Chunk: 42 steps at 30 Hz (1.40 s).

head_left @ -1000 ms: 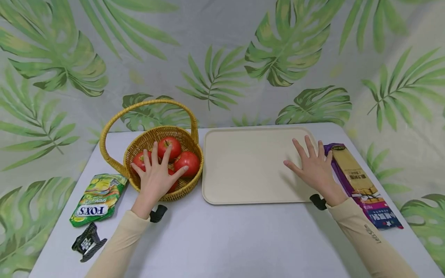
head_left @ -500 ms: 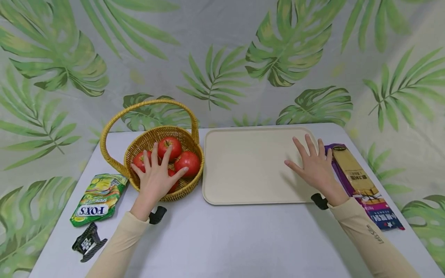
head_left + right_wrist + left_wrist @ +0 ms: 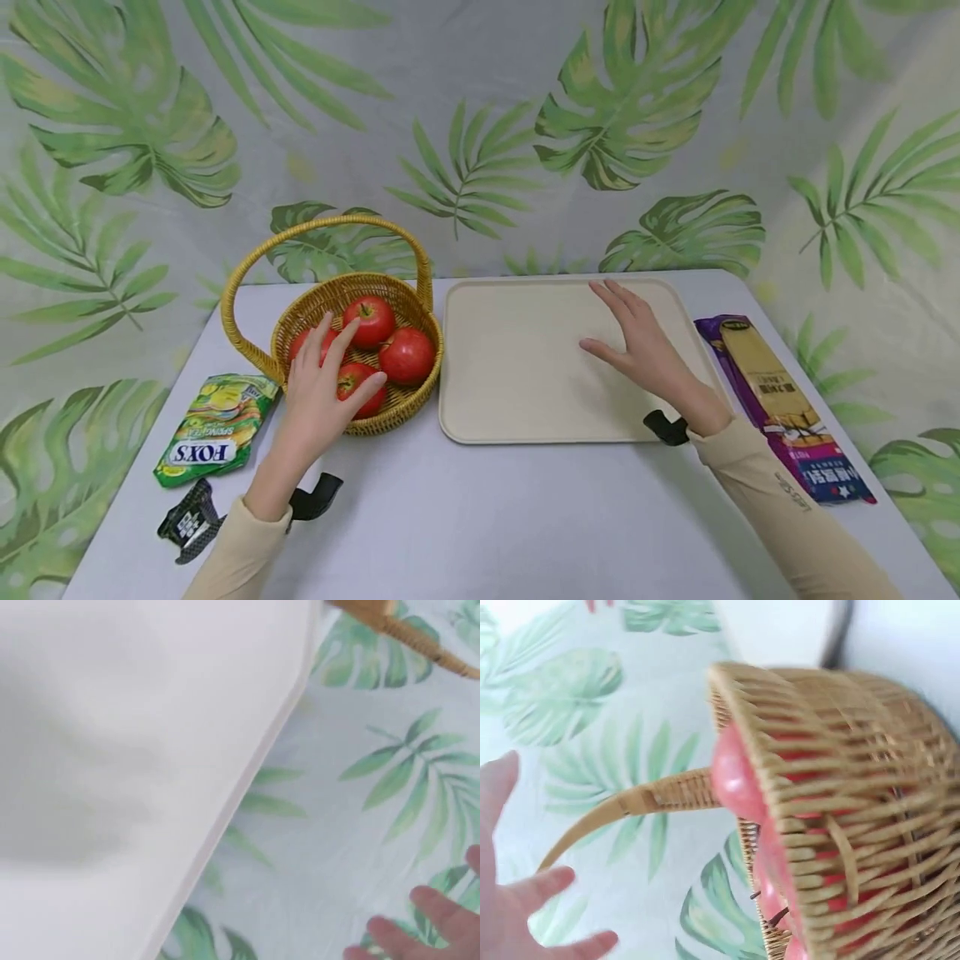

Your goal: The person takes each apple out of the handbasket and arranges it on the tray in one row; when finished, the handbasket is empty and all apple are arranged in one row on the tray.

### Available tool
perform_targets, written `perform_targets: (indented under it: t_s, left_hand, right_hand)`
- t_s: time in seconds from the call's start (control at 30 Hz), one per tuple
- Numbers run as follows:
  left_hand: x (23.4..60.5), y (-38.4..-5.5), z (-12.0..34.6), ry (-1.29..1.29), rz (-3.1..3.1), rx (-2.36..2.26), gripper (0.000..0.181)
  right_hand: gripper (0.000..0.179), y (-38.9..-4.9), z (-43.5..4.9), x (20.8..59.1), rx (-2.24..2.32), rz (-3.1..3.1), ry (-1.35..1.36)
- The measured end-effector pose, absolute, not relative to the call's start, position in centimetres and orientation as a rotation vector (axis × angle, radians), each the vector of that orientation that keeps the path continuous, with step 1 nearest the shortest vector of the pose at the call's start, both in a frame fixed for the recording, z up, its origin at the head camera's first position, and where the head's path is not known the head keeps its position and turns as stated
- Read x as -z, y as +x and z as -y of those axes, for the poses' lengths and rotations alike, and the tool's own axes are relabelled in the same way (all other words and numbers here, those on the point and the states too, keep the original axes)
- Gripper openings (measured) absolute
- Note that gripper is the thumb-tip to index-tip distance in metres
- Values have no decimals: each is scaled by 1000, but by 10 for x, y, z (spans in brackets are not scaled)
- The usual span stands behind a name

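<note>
The left hand (image 3: 318, 400) and right hand (image 3: 645, 350) have both rotated, the right shifting inward above the single tray (image 3: 517, 358). Both are empty, fingers extended and slightly bent. Four red apples (image 3: 407, 356) sit in one basket (image 3: 393, 415), beneath and beside the left hand, well apart from the right. Three packets (image 3: 217, 425) flank them.

Left hand (image 3: 318, 398), right hand (image 3: 647, 350) — both hovering, fingers extended.

Beige sleeves (image 3: 772, 512), black wristbands (image 3: 315, 498)
</note>
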State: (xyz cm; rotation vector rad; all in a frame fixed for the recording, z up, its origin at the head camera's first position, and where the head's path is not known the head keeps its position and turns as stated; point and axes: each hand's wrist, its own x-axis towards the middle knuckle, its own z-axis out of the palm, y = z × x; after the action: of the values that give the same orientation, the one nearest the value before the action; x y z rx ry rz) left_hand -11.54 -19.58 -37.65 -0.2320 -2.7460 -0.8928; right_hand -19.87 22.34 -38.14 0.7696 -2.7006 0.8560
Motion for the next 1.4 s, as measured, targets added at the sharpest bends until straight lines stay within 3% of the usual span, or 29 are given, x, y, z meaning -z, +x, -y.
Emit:
perform_targets:
  t_s: [0.33,0.6,1.03,1.4]
  left_hand:
    - [376,-78,221,-232,2450,1436,63]
    - [390,-58,232,68,2201,1893,53]
    - [426,-56,231,377,1833,2213,54]
    - [438,-78,240,366,2023,2336,68]
  right_hand:
    - [72,-212,-159,367,-1789,2514,1074]
    - [66,-229,-102,363,-2205,2428,1240]
    - [62,-263,-28,370,-2210,2589,1559]
    - [59,-276,8,367,-1815,3014,1667]
